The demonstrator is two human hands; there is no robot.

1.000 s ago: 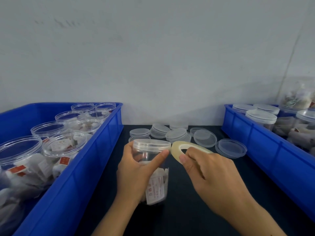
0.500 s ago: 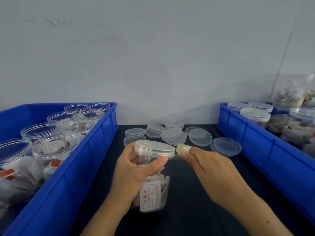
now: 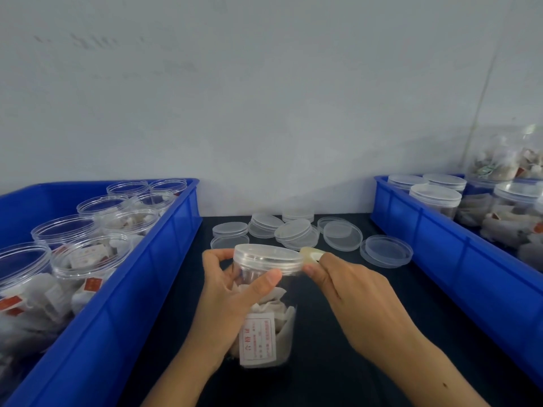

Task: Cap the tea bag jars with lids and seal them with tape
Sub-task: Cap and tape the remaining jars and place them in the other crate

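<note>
1 capped jar (image 3: 266, 312) of tea bags (image 3: 264, 306), gripped by left hand (image 3: 226, 298)

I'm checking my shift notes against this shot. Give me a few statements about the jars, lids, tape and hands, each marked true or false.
1. The left hand grips a capped jar holding tea bags. True.
2. The right hand holds a lid. False: it pinches a tape roll beside the jar's lid.
3. Jars in the left bin are capped. False: they stand open.
4. Loose lids lie on the dark table behind the jar. True.
5. Jars in the right bin have lids. True.
</note>
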